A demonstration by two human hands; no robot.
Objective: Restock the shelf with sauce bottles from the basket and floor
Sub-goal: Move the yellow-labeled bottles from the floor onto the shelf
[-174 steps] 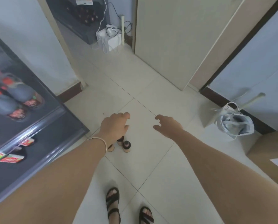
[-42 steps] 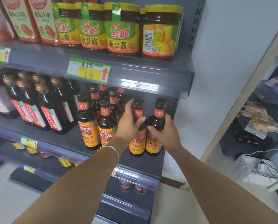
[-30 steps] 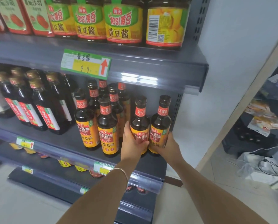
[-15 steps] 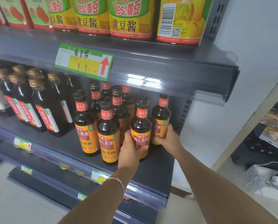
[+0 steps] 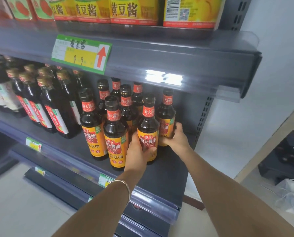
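Across middle tier, dark grey shelf [image 5: 168, 175] bare at right end out to perforated upright [image 5: 203, 117]; clear plastic lip along front edge. Upper shelf [image 5: 160, 53] overhangs close above bottle caps. Left arm and right arm reach in from below. Soy sauce cluster [image 5: 115, 127] fills centre, orange labels reading "CLASSIC". Left hand [image 5: 139, 151] wrapped around front bottle [image 5: 148, 127]; right hand [image 5: 175, 139] clasping rear bottle [image 5: 166, 115], both standing on shelf. Price tag [image 5: 82, 53]: "9 9", red arrow up.
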